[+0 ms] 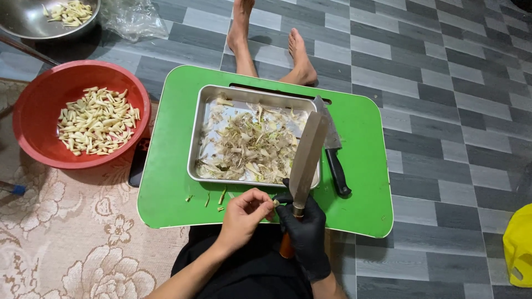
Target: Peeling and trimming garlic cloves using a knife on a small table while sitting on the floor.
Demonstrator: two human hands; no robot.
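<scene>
My right hand (pixel 306 232), in a black glove, grips a wooden-handled cleaver (pixel 308 152) whose broad blade points away from me over the metal tray (pixel 200 133). My bare left hand (pixel 244 213) pinches a small pale piece against the base of the blade, at the near edge of the green lap table (pixel 363 166). The tray holds a heap of pale, shredded peelings (pixel 246 147). A second knife with a black handle (pixel 336 166) rests on the tray's right rim.
A red basin (pixel 33 105) of peeled pale cloves sits at the left, a steel bowl (pixel 22 19) with more at top left. A dark phone (pixel 137 163) lies beside the table. My bare feet (pixel 299 58) stretch beyond it. A yellow object (pixel 518 249) sits at right.
</scene>
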